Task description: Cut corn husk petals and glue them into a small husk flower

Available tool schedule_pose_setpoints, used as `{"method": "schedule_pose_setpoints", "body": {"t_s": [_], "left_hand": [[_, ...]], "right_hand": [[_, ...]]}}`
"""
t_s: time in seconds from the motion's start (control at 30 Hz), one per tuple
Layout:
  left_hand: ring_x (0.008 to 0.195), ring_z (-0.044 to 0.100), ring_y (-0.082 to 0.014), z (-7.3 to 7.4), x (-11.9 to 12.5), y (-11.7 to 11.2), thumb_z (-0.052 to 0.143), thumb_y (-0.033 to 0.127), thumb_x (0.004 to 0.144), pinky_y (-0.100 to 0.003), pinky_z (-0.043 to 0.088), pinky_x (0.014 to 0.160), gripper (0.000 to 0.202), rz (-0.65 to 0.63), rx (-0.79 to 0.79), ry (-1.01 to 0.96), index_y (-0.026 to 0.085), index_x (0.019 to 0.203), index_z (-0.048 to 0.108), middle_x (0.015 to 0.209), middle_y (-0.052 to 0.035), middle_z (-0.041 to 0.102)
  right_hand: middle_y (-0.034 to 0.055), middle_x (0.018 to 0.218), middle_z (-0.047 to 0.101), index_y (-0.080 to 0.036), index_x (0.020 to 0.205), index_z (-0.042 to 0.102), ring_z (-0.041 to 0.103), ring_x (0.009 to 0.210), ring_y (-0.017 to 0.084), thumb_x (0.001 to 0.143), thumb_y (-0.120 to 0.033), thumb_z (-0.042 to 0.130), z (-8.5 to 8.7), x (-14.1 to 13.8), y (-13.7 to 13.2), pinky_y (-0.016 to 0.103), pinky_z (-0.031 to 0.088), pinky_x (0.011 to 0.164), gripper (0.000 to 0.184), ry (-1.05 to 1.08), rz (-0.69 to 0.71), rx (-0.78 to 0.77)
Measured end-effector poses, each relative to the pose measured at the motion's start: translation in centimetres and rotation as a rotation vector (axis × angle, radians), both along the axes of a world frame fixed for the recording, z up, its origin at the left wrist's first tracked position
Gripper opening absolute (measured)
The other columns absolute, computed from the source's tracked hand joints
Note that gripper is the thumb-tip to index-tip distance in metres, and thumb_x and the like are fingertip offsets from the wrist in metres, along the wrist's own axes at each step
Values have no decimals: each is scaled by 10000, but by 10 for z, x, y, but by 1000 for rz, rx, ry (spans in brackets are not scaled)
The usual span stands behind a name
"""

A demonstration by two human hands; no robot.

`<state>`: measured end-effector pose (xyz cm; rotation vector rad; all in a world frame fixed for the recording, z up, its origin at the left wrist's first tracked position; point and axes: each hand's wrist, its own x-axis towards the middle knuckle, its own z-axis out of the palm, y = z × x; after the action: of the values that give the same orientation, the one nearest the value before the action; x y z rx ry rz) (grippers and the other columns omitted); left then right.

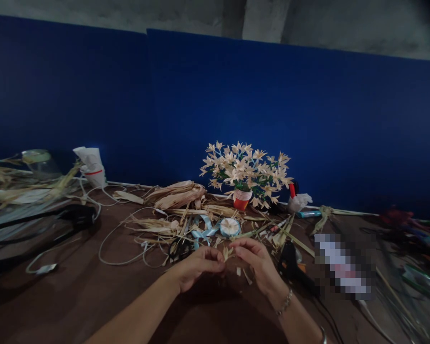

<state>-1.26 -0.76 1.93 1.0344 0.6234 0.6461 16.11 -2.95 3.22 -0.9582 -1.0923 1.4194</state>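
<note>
Above the brown table, my left hand [205, 263] pinches a small pale flower of dried husk [227, 253], its pointed petals facing up. My right hand [256, 260], with a bracelet at its wrist, has thumb and index fingertips close together at the flower's right petals. Just beyond my hands lie a roll of light blue ribbon [230, 227] and loose dried husk strips [161, 225]. Dark-handled scissors [180, 248] lie partly hidden near my left fingers. A black glue gun [292, 265] rests right of my right hand.
Behind stands a red-and-white cup [241, 199] full of husk flowers, beside a husk bundle [179, 195]. A white cable [103, 246] loops at left, near a black strap [75, 217]. A blue partition [157, 105] borders the table [75, 306]. A blurred patch covers something at right.
</note>
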Motion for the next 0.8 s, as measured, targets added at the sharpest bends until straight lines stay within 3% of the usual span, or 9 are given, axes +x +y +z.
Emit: {"method": "schedule_pose_setpoints", "body": {"t_s": [0.4, 0.57, 0.8], "left_hand": [[535, 536, -102, -6, 4, 4, 715, 322, 587, -208, 342, 558, 260, 91, 68, 134, 121, 656, 566, 551, -8, 624], [550, 558, -111, -6, 9, 5, 746, 313, 527, -222, 388, 587, 318, 176, 99, 135, 132, 699, 550, 559, 22, 604], [581, 569, -127, -6, 12, 4, 661, 280, 612, -231, 422, 592, 176, 268, 342, 263, 136, 673, 579, 600, 2, 625]], "right_hand": [[-30, 577, 523, -153, 591, 582, 445, 532, 78, 609, -315, 701, 1, 1, 5, 186, 351, 510, 202, -91, -29, -3], [-32, 556, 507, -151, 593, 573, 437, 515, 80, 608, -324, 689, 0, 0, 6, 190, 353, 494, 208, -131, -88, -5], [-37, 542, 484, -154, 584, 558, 418, 489, 73, 601, -334, 684, 1, -1, 6, 184, 345, 460, 220, -163, -117, 1]]}}
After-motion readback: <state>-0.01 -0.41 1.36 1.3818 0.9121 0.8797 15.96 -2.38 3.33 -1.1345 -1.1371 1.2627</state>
